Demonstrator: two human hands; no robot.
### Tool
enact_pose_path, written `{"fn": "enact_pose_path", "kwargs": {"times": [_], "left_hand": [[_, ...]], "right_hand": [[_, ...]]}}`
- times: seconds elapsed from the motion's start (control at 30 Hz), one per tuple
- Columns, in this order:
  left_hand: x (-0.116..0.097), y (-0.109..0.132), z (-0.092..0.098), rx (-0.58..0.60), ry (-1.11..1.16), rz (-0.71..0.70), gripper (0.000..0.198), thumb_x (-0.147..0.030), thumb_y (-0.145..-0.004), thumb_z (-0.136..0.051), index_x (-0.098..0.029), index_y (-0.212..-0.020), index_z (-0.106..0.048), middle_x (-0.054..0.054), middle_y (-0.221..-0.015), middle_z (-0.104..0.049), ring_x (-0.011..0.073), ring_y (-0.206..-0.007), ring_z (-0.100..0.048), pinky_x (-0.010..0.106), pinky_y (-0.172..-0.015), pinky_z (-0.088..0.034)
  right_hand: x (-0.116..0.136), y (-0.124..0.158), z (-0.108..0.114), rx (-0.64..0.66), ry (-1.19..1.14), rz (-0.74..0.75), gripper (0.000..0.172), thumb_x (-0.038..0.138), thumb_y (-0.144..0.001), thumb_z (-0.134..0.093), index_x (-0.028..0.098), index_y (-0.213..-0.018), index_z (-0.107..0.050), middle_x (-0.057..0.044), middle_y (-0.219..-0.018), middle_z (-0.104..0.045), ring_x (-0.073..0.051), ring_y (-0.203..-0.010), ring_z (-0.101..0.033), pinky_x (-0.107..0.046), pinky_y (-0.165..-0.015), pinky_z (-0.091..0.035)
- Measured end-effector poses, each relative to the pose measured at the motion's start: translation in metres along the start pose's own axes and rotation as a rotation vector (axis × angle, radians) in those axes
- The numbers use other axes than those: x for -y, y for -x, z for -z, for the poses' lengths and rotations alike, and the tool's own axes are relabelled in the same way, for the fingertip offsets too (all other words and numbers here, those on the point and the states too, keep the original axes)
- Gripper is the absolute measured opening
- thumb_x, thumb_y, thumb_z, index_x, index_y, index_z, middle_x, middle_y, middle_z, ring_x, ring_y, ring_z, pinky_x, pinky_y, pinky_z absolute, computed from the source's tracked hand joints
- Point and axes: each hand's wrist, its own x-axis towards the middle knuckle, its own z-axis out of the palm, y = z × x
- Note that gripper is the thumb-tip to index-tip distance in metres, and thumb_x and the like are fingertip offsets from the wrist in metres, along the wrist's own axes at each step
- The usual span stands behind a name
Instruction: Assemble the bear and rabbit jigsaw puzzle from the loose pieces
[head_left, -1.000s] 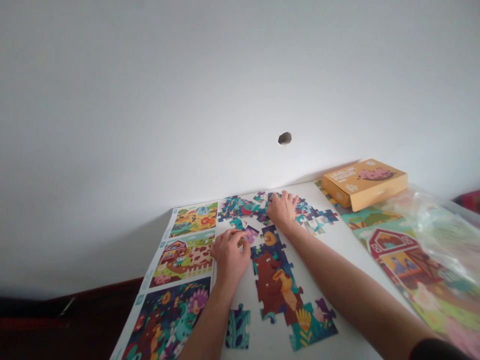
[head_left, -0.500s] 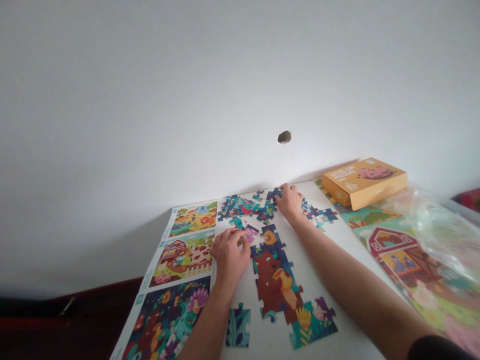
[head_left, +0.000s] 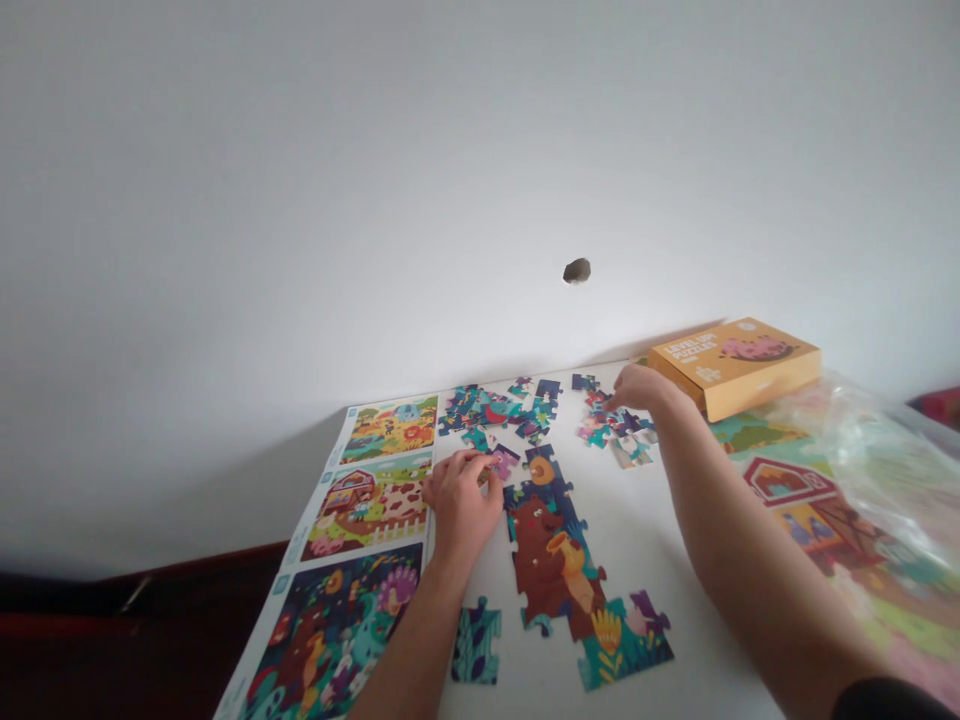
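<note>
My left hand point(head_left: 465, 492) rests on the white surface with fingers curled. A small brownish puzzle piece point(head_left: 484, 478) shows between its thumb and forefinger, and a purple puzzle piece point(head_left: 505, 460) lies just past the fingertips. To the right, my right hand point(head_left: 637, 388) bends down over a heap of loose puzzle pieces point(head_left: 619, 425). Its fingers are pressed together at the heap's upper edge; what they hold, if anything, is hidden. Between my arms lies a joined puzzle section point(head_left: 544, 555) showing a brown bear with a yellow jug.
A picture sheet point(head_left: 360, 505) with three scenes lies left. More loose pieces point(head_left: 487, 405) lie near the wall point(head_left: 375, 250). One teal piece point(head_left: 476, 643) sits beside my left forearm. A yellow puzzle box point(head_left: 739, 365), clear plastic point(head_left: 877, 460) and a farm picture point(head_left: 802, 500) are at right.
My right hand has moved right, from the dark blue pieces near the wall to the right-hand heap. My left hand has stayed nearly in place.
</note>
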Motion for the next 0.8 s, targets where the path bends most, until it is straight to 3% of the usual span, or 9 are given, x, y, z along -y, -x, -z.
{"fn": "enact_pose_path", "kwargs": {"times": [0.1, 0.2, 0.37, 0.47, 0.57, 0.67, 0.8], "left_hand": [[0.002, 0.000, -0.001, -0.001, -0.002, 0.001, 0.023, -0.016, -0.082, -0.058, -0.028, -0.092, -0.075, 0.004, -0.101, -0.070, 0.0260, -0.103, -0.059, 0.040, -0.095, -0.038], [0.003, 0.000, -0.002, 0.000, -0.006, -0.003, 0.024, -0.016, -0.082, -0.059, -0.028, -0.093, -0.076, 0.004, -0.102, -0.070, 0.0263, -0.104, -0.059, 0.040, -0.094, -0.037], [0.003, 0.000, -0.002, -0.001, -0.002, -0.002, 0.023, -0.016, -0.082, -0.059, -0.029, -0.092, -0.076, 0.002, -0.101, -0.070, 0.0257, -0.104, -0.059, 0.040, -0.095, -0.037], [0.001, 0.001, -0.001, -0.004, -0.005, -0.001, 0.023, -0.016, -0.082, -0.060, -0.029, -0.092, -0.076, 0.003, -0.101, -0.070, 0.0259, -0.103, -0.060, 0.040, -0.095, -0.038], [0.000, 0.001, 0.000, -0.003, -0.013, 0.002, 0.023, -0.017, -0.082, -0.059, -0.029, -0.093, -0.075, 0.003, -0.101, -0.071, 0.0261, -0.103, -0.060, 0.041, -0.095, -0.038], [0.000, 0.001, 0.000, -0.003, -0.009, -0.002, 0.023, -0.017, -0.082, -0.059, -0.028, -0.093, -0.075, 0.003, -0.102, -0.070, 0.0260, -0.103, -0.060, 0.041, -0.096, -0.038], [0.000, 0.000, 0.000, -0.006, -0.001, -0.006, 0.022, -0.017, -0.083, -0.058, -0.028, -0.092, -0.075, 0.003, -0.101, -0.070, 0.0261, -0.103, -0.060, 0.041, -0.096, -0.038]], "right_hand": [[0.005, 0.002, -0.008, 0.088, 0.024, -0.002, 0.039, 0.026, -0.052, -0.090, 0.012, -0.085, -0.075, -0.013, -0.087, -0.075, -0.026, -0.085, -0.071, -0.032, -0.073, -0.053], [0.010, 0.003, -0.012, 0.095, 0.025, 0.007, 0.039, 0.025, -0.050, -0.091, 0.011, -0.082, -0.074, -0.014, -0.087, -0.075, -0.026, -0.085, -0.071, -0.032, -0.074, -0.053], [0.011, 0.000, -0.008, 0.046, -0.031, 0.014, 0.028, 0.024, -0.059, -0.086, 0.011, -0.081, -0.075, -0.012, -0.081, -0.074, -0.023, -0.080, -0.070, -0.028, -0.070, -0.052], [0.008, -0.002, -0.005, -0.018, -0.103, 0.015, 0.017, 0.025, -0.071, -0.078, 0.012, -0.082, -0.075, -0.009, -0.073, -0.073, -0.018, -0.070, -0.069, -0.023, -0.065, -0.050], [0.003, -0.002, -0.003, -0.144, -0.156, -0.019, 0.022, 0.025, -0.079, -0.069, 0.012, -0.095, -0.075, -0.010, -0.076, -0.074, -0.017, -0.069, -0.069, -0.023, -0.069, -0.050], [-0.003, 0.001, 0.000, -0.244, -0.175, -0.059, 0.030, 0.021, -0.080, -0.066, 0.010, -0.106, -0.073, -0.013, -0.082, -0.075, -0.020, -0.077, -0.071, -0.026, -0.075, -0.051], [-0.003, 0.006, 0.003, -0.287, -0.184, -0.070, 0.031, 0.019, -0.076, -0.068, 0.009, -0.105, -0.073, -0.015, -0.079, -0.074, -0.023, -0.081, -0.072, -0.028, -0.076, -0.052]]}}
